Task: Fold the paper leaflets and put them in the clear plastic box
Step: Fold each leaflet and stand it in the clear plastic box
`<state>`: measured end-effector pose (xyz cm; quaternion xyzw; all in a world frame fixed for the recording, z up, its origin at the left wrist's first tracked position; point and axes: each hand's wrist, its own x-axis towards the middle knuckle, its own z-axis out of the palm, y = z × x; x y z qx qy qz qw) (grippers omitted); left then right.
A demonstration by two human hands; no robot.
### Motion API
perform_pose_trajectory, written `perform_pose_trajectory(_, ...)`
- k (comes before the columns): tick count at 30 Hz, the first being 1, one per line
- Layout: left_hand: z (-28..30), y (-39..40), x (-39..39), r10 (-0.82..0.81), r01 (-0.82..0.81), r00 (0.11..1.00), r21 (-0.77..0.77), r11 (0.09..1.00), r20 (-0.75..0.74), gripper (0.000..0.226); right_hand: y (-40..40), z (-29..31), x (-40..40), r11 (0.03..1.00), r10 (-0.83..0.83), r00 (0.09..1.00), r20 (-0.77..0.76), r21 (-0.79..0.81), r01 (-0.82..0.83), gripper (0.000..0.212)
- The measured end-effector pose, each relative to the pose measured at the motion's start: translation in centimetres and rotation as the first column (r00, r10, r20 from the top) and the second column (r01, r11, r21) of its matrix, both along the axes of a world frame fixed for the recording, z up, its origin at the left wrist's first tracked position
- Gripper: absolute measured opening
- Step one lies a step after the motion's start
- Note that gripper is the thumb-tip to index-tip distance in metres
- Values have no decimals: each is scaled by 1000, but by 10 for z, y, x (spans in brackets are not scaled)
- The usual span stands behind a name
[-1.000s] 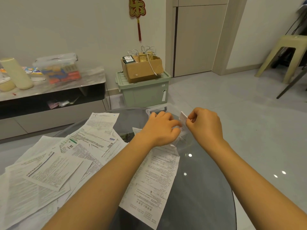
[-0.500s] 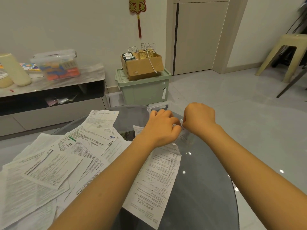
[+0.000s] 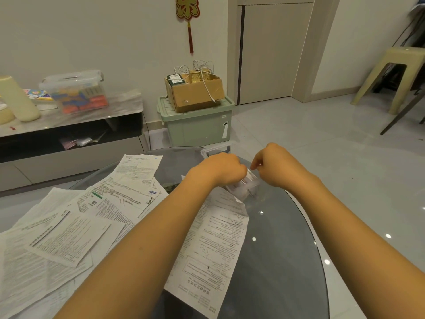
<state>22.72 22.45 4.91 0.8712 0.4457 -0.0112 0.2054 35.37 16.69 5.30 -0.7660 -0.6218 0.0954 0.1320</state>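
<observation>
The clear plastic box (image 3: 215, 150) sits at the far edge of the round glass table (image 3: 282, 249), mostly hidden behind my hands. A small folded leaflet (image 3: 251, 178) stands inside the box, between both hands. My left hand (image 3: 219, 169) is curled and holds the leaflet's left edge. From the other side, my right hand (image 3: 277, 168) pinches the top of the leaflet with curled fingertips. A long unfolded leaflet (image 3: 216, 245) lies flat just below the box. A spread of several unfolded leaflets (image 3: 92, 215) covers the table's left half.
Beyond the table stand a green storage bin (image 3: 197, 125) with a cardboard box (image 3: 195, 93) on it, and a low TV cabinet (image 3: 69, 134) at the left. A beige plastic stool (image 3: 391, 77) is at the far right on the tiled floor.
The folded leaflet, held up in my right hand a second ago, has gone down into the box. My right hand pushed down over it, then rose slightly. My left hand stayed at the box.
</observation>
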Motion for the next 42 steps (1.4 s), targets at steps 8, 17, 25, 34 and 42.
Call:
perform_pose_trajectory(8, 3, 0, -5, -22, 22, 1000, 4, 1000, -13, 39, -5, -5, 6, 997, 37, 999, -38, 67, -34, 27)
perform_pose_trajectory(17, 17, -17, -14, -10, 8, 1000, 148, 989, 10, 41, -23, -5, -1, 990, 47, 996, -79, 137, -36, 26)
perform_pose_trajectory(25, 45, -84, -57, 16, -46, 991, 227, 973, 131, 38, -73, 16, -33, 967, 140, 978, -156, 233, -101, 28)
perform_pose_trajectory(34, 25, -167, -115, 83, -103, 990, 177, 979, 115, 37, -137, 7, -81, 946, 298, 950, -92, 159, -282, 28)
perform_pose_trajectory(42, -25, -190, -143, 140, -149, 985, 79, 986, 99, 42, -149, -25, -97, 906, 418, 907, -54, -49, -420, 28)
